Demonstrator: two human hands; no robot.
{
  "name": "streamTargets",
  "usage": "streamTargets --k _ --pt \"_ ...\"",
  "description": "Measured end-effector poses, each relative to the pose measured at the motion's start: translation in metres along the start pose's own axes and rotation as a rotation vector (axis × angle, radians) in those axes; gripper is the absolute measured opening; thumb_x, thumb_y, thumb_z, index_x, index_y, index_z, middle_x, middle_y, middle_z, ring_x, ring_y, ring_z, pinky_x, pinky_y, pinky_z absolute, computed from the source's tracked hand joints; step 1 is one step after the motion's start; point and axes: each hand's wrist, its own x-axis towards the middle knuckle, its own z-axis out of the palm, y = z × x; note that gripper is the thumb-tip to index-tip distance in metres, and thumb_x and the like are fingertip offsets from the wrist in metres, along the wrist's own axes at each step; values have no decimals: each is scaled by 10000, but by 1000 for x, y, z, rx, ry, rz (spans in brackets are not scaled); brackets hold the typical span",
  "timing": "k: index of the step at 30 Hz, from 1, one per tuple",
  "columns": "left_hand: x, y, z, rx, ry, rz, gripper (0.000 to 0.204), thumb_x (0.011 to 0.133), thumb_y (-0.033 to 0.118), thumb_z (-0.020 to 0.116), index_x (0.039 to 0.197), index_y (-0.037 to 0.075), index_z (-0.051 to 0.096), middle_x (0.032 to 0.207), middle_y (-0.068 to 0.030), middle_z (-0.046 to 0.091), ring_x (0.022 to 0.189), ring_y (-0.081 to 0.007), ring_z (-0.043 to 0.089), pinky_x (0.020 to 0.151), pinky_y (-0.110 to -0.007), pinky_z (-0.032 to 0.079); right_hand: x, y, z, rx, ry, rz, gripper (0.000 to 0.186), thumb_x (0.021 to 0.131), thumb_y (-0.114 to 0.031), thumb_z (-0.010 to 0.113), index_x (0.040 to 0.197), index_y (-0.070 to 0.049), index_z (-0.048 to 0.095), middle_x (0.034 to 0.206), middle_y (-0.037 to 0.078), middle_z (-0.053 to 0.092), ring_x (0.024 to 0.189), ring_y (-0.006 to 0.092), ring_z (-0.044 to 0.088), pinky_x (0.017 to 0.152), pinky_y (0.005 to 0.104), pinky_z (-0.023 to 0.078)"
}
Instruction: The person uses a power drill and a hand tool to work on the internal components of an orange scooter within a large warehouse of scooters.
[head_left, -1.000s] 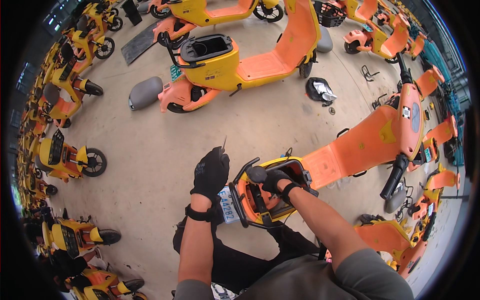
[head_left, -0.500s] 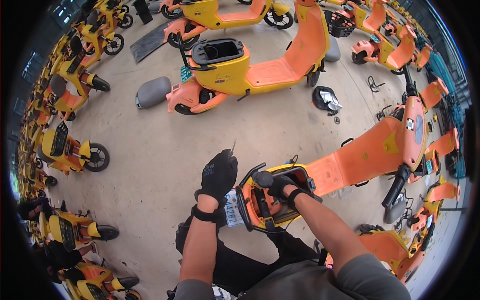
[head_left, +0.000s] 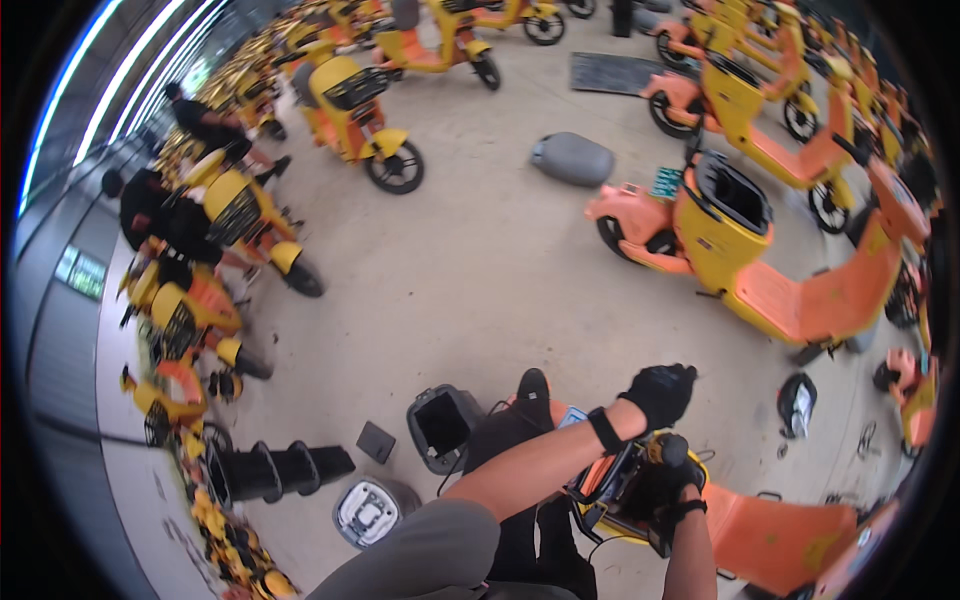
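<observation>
My left hand (head_left: 655,398), in a black glove, is closed above the rear of an orange-and-yellow scooter (head_left: 763,535); what is inside its fingers is hidden. My right hand (head_left: 678,492), also gloved, is wrapped round a black round-topped object (head_left: 668,451) over the scooter’s open rear compartment (head_left: 632,490), whose interior is dark and partly covered by that hand and object. My left forearm crosses in front of the compartment. A black cable runs beside my dark-trousered leg.
An open box (head_left: 440,428), a flat dark plate (head_left: 375,442), a grey housing (head_left: 372,513) and black stacked parts (head_left: 280,468) lie left. Two people (head_left: 150,210) are among scooters at left. Another scooter (head_left: 795,300), a loose seat (head_left: 572,158) and a bag (head_left: 798,405) are ahead.
The view has swung left, bringing the people and loose parts into sight. The thin metal tool seen in my left hand earlier is no longer visible. My right hand stays at the compartment.
</observation>
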Motion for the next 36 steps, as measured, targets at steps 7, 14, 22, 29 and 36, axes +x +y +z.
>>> streamTargets --k 7,14,22,29,36 --pt "0 7 -25 -82 -77 -115 169 850 144 498 962 36 563 845 -165 629 776 -332 642 672 -451 510 52 18 -36 -257 40 -37 179 912 -197 525 1022 -106 632 840 71 640 715 238 600 657 375 502" --pt "-1 2 -25 -78 -55 -120 169 851 129 483 966 35 564 841 -163 630 762 -330 646 667 -450 511 72 18 -40 -340 54 -38 181 904 -173 531 1037 -101 630 856 73 642 727 238 604 663 372 507" --pt "1 1 -28 -89 -25 -87 163 839 113 490 962 30 558 822 -161 629 741 -330 645 648 -443 512 75 15 -38 -373 64 -42 189 896 -146 538 1054 -96 628 874 76 644 741 238 610 670 368 512" --pt "0 5 -42 -132 -84 -148 195 819 96 494 981 29 580 901 -186 645 837 -347 646 711 -454 514 81 15 -35 -398 53 -41 200 888 -122 544 1069 -92 625 890 78 647 753 237 614 675 365 517" --pt "-1 2 -39 -132 -78 -144 194 821 96 492 978 26 580 888 -187 646 833 -346 646 709 -454 515 83 14 -37 -407 52 -41 216 881 -99 550 1084 -87 623 906 80 649 765 237 619 681 361 521"
